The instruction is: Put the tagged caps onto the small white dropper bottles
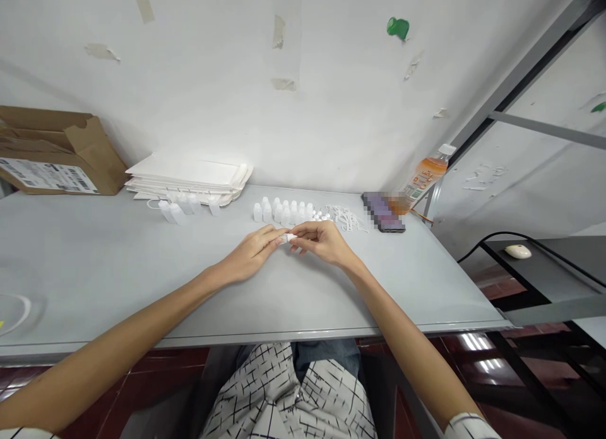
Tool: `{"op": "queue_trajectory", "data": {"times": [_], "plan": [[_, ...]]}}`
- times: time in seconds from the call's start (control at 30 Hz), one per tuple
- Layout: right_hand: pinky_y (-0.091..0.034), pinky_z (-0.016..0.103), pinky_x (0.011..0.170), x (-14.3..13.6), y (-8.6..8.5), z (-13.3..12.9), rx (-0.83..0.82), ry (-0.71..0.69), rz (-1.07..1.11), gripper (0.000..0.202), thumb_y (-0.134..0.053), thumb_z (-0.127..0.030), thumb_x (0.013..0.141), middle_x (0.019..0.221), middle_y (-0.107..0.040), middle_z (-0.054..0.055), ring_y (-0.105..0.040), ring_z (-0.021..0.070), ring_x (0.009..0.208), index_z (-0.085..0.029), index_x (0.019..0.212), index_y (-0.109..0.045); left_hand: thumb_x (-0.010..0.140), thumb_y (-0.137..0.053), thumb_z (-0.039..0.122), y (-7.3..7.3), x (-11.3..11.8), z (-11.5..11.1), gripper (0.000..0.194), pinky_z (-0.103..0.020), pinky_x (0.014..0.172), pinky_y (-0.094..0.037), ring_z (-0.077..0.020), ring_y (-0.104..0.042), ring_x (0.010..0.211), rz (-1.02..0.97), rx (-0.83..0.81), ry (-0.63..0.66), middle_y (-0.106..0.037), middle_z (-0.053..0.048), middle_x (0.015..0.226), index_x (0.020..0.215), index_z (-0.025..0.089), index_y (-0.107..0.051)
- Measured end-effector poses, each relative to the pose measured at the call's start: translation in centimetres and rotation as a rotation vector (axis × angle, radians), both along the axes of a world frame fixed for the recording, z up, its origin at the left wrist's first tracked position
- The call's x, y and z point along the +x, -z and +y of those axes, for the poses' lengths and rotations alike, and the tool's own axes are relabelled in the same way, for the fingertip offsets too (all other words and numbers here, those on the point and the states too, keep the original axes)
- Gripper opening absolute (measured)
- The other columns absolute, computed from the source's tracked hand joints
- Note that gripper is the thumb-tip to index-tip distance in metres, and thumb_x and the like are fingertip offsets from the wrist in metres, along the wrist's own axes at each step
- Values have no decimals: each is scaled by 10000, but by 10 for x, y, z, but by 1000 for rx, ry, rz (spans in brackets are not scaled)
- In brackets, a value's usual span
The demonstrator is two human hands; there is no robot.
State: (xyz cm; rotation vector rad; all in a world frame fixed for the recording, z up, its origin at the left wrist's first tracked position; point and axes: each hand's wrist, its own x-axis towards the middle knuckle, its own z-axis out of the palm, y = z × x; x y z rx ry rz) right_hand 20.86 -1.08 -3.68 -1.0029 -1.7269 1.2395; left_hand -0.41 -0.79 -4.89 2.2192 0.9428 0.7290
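Note:
Between my two hands, above the grey table, lies a small white plastic dropper bottle [286, 238] on its side. My left hand [253, 253] is closed around its left part, which the fingers mostly hide. The fingers of my right hand [320, 240] pinch its white cap end. Just beyond the hands, several small white bottles [284, 212] stand upright in rows. To their right lie small white caps [323, 217] and a heap of thin white strips [348, 217].
At the back left are an open cardboard box [52, 152], a stack of white envelopes [189, 177] and more small bottles with tags [177, 212]. A phone [382, 210] and an orange drink bottle [423, 177] are at the back right. The wall [326, 123] borders the table's [156, 262] far edge.

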Motion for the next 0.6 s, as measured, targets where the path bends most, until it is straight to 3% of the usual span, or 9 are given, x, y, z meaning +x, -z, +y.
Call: {"op": "queue_trajectory", "data": {"times": [0.1, 0.23, 0.37, 0.5, 0.6], "plan": [[-549, 288, 559, -1, -1, -1, -30, -21, -55, 306, -670, -422, 837, 711, -663, 48, -700, 179, 644, -117, 866, -675, 1028, -305, 409, 4, 0, 1, 475, -351, 877, -470, -210, -585, 941, 23, 59, -21, -590, -68, 999, 1358, 183, -561], [-440, 245, 524, -2, -1, -2, 96, -23, -220, 380, -485, -442, 966, 645, -577, -10, -540, 85, 486, -158, 724, -559, 1033, -304, 387, 5, 1, -1, 467, -325, 836, -486, -197, -586, 909, 16, 111, -14, -577, -64, 992, 1382, 185, -539], [-387, 245, 567, -5, 0, -4, 159, -1, -327, 480, -346, -440, 1023, 549, -488, -35, -438, 80, 487, -179, 634, -454, 1037, -308, 360, 5, 2, -4, 447, -309, 842, -480, -182, -582, 895, -6, 122, -3, -553, -55, 976, 1380, 191, -539], [-369, 251, 581, -5, -1, -4, 128, 38, -372, 540, -294, -479, 1028, 575, -531, -7, -475, 102, 533, -169, 637, -503, 1037, -317, 349, 7, 3, -2, 453, -312, 843, -479, -188, -586, 925, 5, 110, 2, -567, -65, 1002, 1408, 180, -514], [-377, 248, 590, -2, -4, -5, 129, 64, -355, 479, -348, -489, 1013, 668, -603, 8, -504, 99, 551, -164, 739, -568, 1038, -320, 350, 8, 3, -1, 458, -316, 828, -478, -187, -585, 903, 10, 116, -17, -568, -64, 982, 1417, 175, -506]]}}
